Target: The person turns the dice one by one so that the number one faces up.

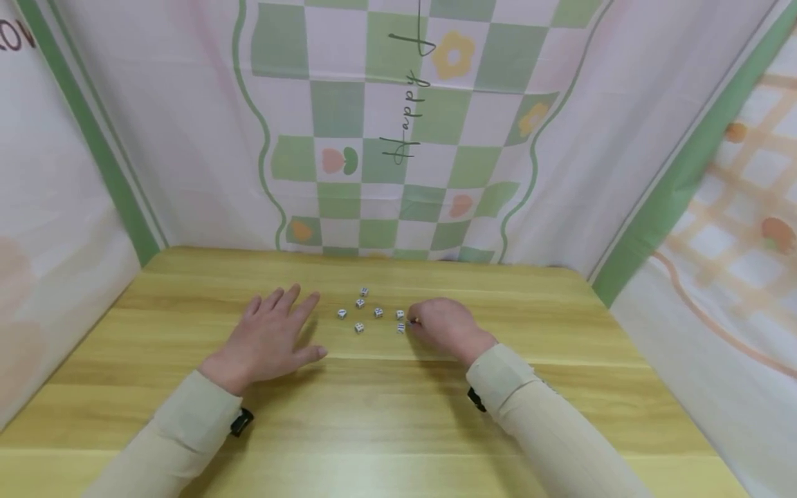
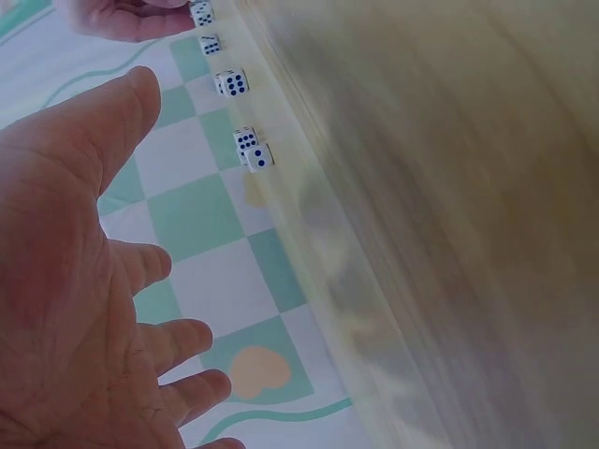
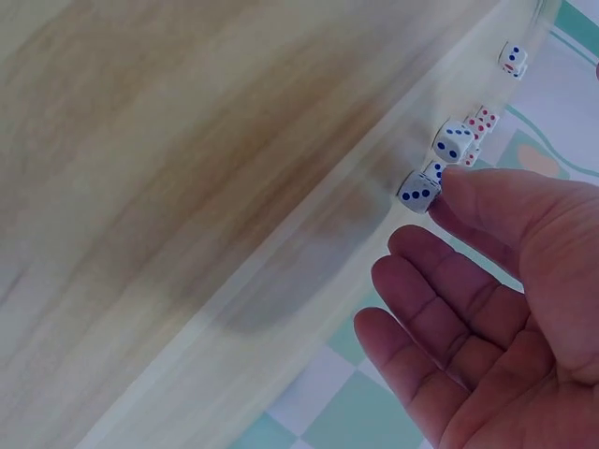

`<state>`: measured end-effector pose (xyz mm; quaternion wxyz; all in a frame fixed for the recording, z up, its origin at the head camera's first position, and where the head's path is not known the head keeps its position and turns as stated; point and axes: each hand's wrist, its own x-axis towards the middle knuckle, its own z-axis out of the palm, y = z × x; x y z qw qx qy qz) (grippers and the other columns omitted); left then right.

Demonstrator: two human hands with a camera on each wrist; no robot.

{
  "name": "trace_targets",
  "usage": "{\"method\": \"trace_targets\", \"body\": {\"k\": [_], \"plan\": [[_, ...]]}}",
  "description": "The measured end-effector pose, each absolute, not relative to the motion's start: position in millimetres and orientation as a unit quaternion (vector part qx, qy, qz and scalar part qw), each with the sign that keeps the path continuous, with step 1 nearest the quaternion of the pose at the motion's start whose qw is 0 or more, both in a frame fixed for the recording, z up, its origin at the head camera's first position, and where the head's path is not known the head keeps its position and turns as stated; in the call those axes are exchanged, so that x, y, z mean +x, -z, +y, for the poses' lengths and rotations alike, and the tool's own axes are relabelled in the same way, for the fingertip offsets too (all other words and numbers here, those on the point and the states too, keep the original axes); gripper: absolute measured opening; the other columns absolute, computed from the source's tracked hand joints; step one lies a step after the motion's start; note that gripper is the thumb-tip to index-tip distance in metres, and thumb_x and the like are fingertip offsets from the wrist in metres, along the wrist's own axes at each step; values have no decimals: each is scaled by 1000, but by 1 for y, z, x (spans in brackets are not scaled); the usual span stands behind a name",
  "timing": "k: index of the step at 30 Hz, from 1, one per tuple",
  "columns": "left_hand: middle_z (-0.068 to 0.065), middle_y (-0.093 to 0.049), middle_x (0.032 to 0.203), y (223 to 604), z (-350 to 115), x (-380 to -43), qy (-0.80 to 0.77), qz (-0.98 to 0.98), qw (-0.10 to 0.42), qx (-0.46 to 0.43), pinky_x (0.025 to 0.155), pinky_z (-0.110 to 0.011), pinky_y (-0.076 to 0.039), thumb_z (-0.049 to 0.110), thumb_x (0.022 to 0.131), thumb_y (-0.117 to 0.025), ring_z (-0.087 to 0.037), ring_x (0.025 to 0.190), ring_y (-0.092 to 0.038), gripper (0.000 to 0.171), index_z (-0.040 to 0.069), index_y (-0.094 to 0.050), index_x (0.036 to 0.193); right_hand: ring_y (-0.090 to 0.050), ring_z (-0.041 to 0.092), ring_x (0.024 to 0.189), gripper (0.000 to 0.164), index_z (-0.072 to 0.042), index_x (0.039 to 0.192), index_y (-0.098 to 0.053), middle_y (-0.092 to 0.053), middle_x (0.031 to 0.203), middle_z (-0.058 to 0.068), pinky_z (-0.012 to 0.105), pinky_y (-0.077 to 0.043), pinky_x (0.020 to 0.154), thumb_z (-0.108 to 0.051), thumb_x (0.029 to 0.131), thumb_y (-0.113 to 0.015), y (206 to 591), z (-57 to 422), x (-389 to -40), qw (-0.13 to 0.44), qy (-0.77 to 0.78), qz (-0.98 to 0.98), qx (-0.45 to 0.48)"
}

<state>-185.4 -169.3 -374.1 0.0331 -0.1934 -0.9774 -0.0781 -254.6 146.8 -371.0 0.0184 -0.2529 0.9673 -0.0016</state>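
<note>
Several small white dice (image 1: 359,328) with dark pips lie scattered between the two hands in the head view. My right hand (image 1: 445,324) is at their right side, thumb and index finger pinching a die (image 1: 411,322) mostly hidden by the fingertips. Two dice sit right beside those fingertips, one farther back (image 1: 400,315) and one nearer (image 1: 401,328). In the right wrist view the other fingers (image 3: 402,346) are loosely bent, and a three-pip die (image 3: 418,192) shows at the thumb tip. Left of the dice, my left hand (image 1: 268,339) is spread palm down, holding nothing.
The dice lie on a wooden table (image 1: 373,429). A patterned cloth (image 1: 398,124) with green checks hangs behind the far edge, and more cloth flanks both sides. Dark bands (image 1: 241,422) show at the wrists under light sleeves.
</note>
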Motion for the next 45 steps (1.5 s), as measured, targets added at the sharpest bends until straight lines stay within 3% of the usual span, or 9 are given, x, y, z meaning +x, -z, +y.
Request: {"method": "trace_targets", "body": {"k": [18,28,38,45], "plan": [[-21,-25,170,380,-167,-182,72,-978,32,-194,116,-77,-20,67,94,-62,-53,153,-25,90,17,-34,164,-58,11,74,7,-18,95,-75,-73,87,-4,37,-56,75,-17,100,-69,373,147,-253,-4,5,966,-258],[-22,-21,171,384,-166,-180,62,-980,26,-190,116,-77,-18,72,92,-61,-52,154,-21,94,19,-33,164,-61,10,75,8,-18,94,-73,-73,88,-4,36,-57,75,-18,100,-68,375,148,-254,-2,8,967,-256],[-22,-19,171,387,-167,-179,69,-979,28,-188,116,-77,-17,72,92,-61,-52,155,-19,94,19,-33,164,-53,11,66,18,-18,80,-65,-63,73,-6,33,-51,66,-13,97,-68,375,148,-254,-14,9,964,-265],[-23,-21,171,388,-168,-180,70,-979,33,-189,116,-78,-18,72,92,-61,-53,154,-21,93,18,-34,164,-52,13,66,23,-18,73,-64,-60,70,-5,33,-48,65,-8,93,-66,374,147,-255,13,-2,967,-254]]}}
